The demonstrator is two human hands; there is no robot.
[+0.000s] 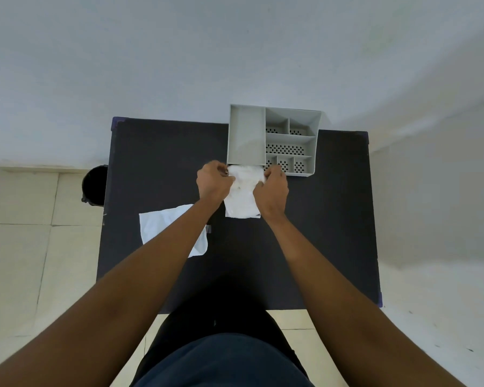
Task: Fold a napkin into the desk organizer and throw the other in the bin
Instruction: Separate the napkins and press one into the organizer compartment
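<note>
The left hand (213, 182) and the right hand (272, 188) each pinch a far corner of the folded napkin (242, 201) on the black table (319, 219). The grey desk organizer (246, 135), without readable writing, stands just beyond the fingers. The second napkin (162, 227) lies flat under the left forearm, and the black bin (95, 185) is on the floor further left.

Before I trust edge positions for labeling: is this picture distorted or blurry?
Head view: wide-angle bowing curves the table edges and stretches the forearms; lighting soft, no glare; the held napkin is washed-out white, folds faint; the bin reads as a featureless dark shape.
</note>
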